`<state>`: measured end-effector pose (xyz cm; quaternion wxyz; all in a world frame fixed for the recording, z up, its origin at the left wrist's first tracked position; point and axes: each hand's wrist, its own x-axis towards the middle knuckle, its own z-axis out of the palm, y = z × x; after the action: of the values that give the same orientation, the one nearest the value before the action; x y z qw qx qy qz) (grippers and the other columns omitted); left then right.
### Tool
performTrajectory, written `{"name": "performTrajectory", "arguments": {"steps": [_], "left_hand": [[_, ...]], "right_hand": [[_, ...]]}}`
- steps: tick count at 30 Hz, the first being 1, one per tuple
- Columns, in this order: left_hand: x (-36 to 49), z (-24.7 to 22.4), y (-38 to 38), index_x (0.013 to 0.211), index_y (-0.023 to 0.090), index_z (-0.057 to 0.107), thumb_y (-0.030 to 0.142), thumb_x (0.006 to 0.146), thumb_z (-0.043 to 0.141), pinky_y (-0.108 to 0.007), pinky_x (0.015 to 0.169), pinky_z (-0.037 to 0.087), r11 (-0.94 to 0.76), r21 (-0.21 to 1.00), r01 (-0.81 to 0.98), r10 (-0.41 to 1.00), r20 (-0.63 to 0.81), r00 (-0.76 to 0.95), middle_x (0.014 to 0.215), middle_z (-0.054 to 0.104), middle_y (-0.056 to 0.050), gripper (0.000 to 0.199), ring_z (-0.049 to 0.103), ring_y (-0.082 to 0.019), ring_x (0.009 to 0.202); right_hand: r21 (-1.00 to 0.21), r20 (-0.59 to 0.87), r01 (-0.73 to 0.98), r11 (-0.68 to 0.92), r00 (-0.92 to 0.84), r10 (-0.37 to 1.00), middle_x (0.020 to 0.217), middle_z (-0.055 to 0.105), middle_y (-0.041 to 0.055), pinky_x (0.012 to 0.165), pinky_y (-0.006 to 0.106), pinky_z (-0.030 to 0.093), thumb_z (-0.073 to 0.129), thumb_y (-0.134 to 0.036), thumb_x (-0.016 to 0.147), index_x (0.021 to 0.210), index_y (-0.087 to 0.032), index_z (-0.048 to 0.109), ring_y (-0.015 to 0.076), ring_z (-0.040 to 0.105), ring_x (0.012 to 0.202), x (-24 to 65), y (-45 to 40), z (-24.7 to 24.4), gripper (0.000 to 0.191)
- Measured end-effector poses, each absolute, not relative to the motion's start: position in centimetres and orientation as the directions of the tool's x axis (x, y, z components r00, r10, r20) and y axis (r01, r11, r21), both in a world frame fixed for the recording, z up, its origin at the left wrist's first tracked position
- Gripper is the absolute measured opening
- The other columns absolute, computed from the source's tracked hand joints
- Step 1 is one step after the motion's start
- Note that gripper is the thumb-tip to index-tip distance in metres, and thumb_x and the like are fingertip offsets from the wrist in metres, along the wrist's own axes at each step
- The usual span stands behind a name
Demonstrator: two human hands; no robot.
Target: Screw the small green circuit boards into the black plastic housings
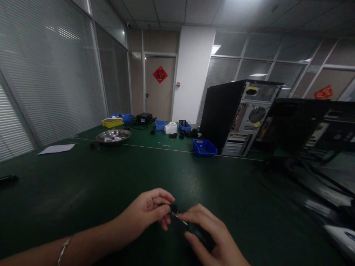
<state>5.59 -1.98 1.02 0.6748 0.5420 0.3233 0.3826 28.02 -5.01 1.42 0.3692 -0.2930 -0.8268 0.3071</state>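
Low in the middle of the view, my left hand (151, 208) pinches a small black part (173, 208) with a bit of green on it, between thumb and fingers. Close on its right, my right hand (212, 231) holds a thin silvery tool (181, 220), whose tip meets the black part. Too little of the tool shows to tell its exact kind. Both hands are just above the green tabletop (124, 173).
A steel bowl (113, 136) with small pieces stands back left, by a white sheet (57, 149). A blue bin (204, 147) sits beside the black computer tower (224, 114). Dark cables (299, 171) lie right. Behind are a yellow tray (112, 122) and a white housing (170, 128).
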Motion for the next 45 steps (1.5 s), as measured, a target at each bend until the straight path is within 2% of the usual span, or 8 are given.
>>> {"name": "performTrajectory", "arguments": {"steps": [8,13,16,23,28,31,37,45], "left_hand": [[5.2,1.7,-2.0,0.101,0.015,0.067,0.012,0.075,0.077,-0.031,0.091,0.043,0.139,0.972,-0.188,0.877,-0.033,0.479,0.101,0.070,-0.004,0.029,0.063,-0.018,0.099],[5.5,1.4,-2.3,0.104,0.017,0.060,0.020,0.083,0.072,-0.032,0.082,0.046,0.145,0.962,-0.232,0.860,-0.007,0.511,0.091,0.066,-0.002,0.024,0.063,-0.016,0.086],[5.5,1.0,-2.2,0.096,0.018,0.058,0.023,0.085,0.070,-0.039,0.088,0.046,0.159,0.947,-0.280,0.857,0.008,0.515,0.095,0.064,-0.003,0.017,0.063,-0.021,0.096],[5.2,0.6,-1.7,0.112,0.020,0.061,0.020,0.083,0.069,-0.030,0.075,0.045,0.032,0.997,-0.064,0.864,0.004,0.504,0.090,0.059,0.000,0.031,0.059,-0.017,0.084],[5.2,1.1,-2.0,0.111,0.019,0.069,0.019,0.084,0.066,-0.036,0.096,0.040,-0.039,0.997,-0.063,0.829,0.067,0.555,0.108,0.056,-0.004,0.027,0.056,-0.022,0.107],[5.3,1.7,-2.4,0.127,0.021,0.058,0.017,0.086,0.064,-0.037,0.100,0.038,0.063,0.997,-0.046,0.798,-0.023,0.602,0.112,0.061,-0.006,0.042,0.056,-0.021,0.112],[5.5,2.0,-2.6,0.110,0.017,0.054,0.021,0.085,0.068,-0.025,0.065,0.044,0.094,0.996,0.002,0.802,-0.076,0.593,0.088,0.067,-0.002,0.029,0.058,-0.012,0.072],[5.3,2.0,-2.6,0.123,0.021,0.064,0.023,0.087,0.064,-0.033,0.085,0.046,0.012,1.000,0.001,0.820,-0.011,0.572,0.110,0.066,-0.007,0.035,0.060,-0.019,0.096]], "right_hand": [[-0.677,0.483,0.312,0.667,-0.496,0.722,0.103,0.067,0.0030,0.075,0.024,0.053,0.059,-0.007,0.085,0.131,-0.032,0.050,0.0181,0.066,0.087,28.1,-5.3,1.0,0.053],[-0.656,0.467,0.296,0.694,-0.563,0.682,0.100,0.068,0.0052,0.075,0.026,0.053,0.061,-0.006,0.080,0.135,-0.031,0.049,0.0203,0.067,0.087,27.9,-4.9,-0.1,0.062],[-0.669,0.428,0.272,0.692,-0.620,0.657,0.099,0.068,0.0074,0.074,0.028,0.053,0.062,-0.012,0.080,0.135,-0.027,0.050,0.0212,0.067,0.085,27.8,-4.4,-0.4,0.058],[-0.706,0.380,0.337,0.624,-0.563,0.734,0.098,0.067,0.0065,0.077,0.026,0.052,0.059,-0.006,0.080,0.118,-0.024,0.058,0.0200,0.066,0.087,27.9,-4.6,0.2,0.042],[-0.715,0.466,0.272,0.644,-0.501,0.729,0.099,0.065,0.0045,0.078,0.026,0.053,0.053,-0.006,0.087,0.114,-0.029,0.058,0.0184,0.065,0.090,27.9,-4.8,1.0,0.035],[-0.727,0.447,0.265,0.634,-0.518,0.729,0.106,0.064,0.0051,0.085,0.028,0.053,0.053,-0.006,0.090,0.119,-0.030,0.058,0.0189,0.064,0.097,27.8,-4.9,1.4,0.039],[-0.735,0.436,0.268,0.623,-0.516,0.737,0.104,0.065,0.0051,0.081,0.028,0.055,0.052,-0.007,0.091,0.120,-0.031,0.060,0.0193,0.065,0.093,27.8,-5.1,1.7,0.038],[-0.699,0.484,0.273,0.660,-0.500,0.719,0.104,0.065,0.0058,0.081,0.028,0.055,0.054,-0.007,0.090,0.120,-0.030,0.060,0.0196,0.065,0.094,28.0,-5.1,1.7,0.039]]}}
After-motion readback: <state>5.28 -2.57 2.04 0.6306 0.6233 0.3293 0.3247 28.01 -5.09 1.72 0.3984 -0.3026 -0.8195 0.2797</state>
